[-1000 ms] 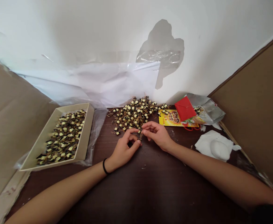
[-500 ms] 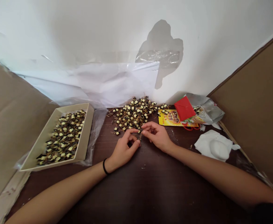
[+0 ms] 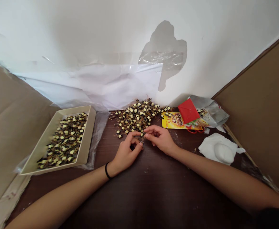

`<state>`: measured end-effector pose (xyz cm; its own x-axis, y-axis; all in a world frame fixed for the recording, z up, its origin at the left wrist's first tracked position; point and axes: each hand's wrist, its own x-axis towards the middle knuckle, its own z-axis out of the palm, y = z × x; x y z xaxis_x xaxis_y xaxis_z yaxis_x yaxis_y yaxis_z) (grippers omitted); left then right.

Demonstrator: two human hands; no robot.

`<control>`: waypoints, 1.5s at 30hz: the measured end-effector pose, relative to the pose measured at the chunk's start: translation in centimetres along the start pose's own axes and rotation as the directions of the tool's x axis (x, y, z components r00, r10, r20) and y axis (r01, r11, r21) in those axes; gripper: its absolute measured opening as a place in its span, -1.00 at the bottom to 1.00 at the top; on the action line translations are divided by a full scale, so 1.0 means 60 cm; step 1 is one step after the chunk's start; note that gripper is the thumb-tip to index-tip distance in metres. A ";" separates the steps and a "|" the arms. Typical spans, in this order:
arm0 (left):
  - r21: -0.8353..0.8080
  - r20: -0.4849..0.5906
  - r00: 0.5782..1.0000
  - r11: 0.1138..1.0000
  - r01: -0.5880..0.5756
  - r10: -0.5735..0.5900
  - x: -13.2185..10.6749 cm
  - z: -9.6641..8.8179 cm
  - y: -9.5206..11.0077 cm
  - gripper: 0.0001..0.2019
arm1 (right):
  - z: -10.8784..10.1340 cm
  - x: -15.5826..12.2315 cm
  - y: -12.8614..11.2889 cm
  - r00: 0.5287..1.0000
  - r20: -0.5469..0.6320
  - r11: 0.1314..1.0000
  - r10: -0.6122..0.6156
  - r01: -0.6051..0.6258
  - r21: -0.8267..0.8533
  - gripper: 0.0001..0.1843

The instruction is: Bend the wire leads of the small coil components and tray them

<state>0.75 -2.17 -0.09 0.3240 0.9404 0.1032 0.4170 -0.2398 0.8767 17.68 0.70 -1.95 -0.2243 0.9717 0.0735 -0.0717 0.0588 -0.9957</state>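
My left hand (image 3: 126,152) and my right hand (image 3: 160,138) meet at the middle of the dark wooden table (image 3: 153,190). Both pinch one small wound part with thin wire legs (image 3: 142,138) between thumb and fingers. Just behind the hands lies a loose pile of the same small yellow-and-black parts (image 3: 137,117). My left wrist wears a black band.
A beige tray (image 3: 84,149) holding several such parts sits at the left on clear plastic. A yellow snack packet (image 3: 175,121), a red pouch (image 3: 188,111) and a silver bag (image 3: 211,111) lie at the back right, crumpled white tissue (image 3: 219,150) nearer. Cardboard walls stand on both sides.
Both hands have stayed in place; only the fingers shifted slightly around the small part.
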 end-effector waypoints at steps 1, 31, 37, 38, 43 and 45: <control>-0.001 0.001 1.000 1.000 0.000 0.000 0.000 0.000 0.000 -0.75 | 0.000 0.000 0.001 1.000 -0.001 1.000 0.006 -0.006 0.006 -0.77; 0.010 0.053 0.998 1.000 -0.029 0.028 0.001 -0.002 -0.011 -0.70 | -0.003 0.005 -0.003 0.998 0.030 0.998 0.055 -0.055 0.008 -0.85; 0.015 0.116 0.993 0.999 -0.039 0.037 0.000 -0.002 -0.012 -0.68 | -0.004 0.003 -0.001 0.999 0.049 0.997 0.012 -0.008 -0.076 -0.87; 0.009 0.122 0.992 0.999 -0.039 0.038 -0.001 -0.002 -0.011 -0.68 | -0.004 0.003 -0.001 0.999 0.052 0.996 0.009 -0.005 -0.084 -0.86; 0.025 0.110 0.993 0.999 -0.036 0.033 -0.001 -0.002 -0.011 -0.67 | -0.004 0.005 0.001 0.997 0.077 0.995 -0.007 0.015 -0.103 -0.86; 0.024 0.110 0.993 0.999 -0.034 0.031 0.000 -0.002 -0.011 -0.68 | -0.004 0.006 0.003 0.997 0.081 0.995 -0.008 0.016 -0.100 -0.86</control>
<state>0.35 -1.99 -0.62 0.4281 0.9003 0.0781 0.4257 -0.2772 0.8614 17.83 1.13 -2.11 -0.3015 0.9496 0.0854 0.0220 0.0964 -0.9951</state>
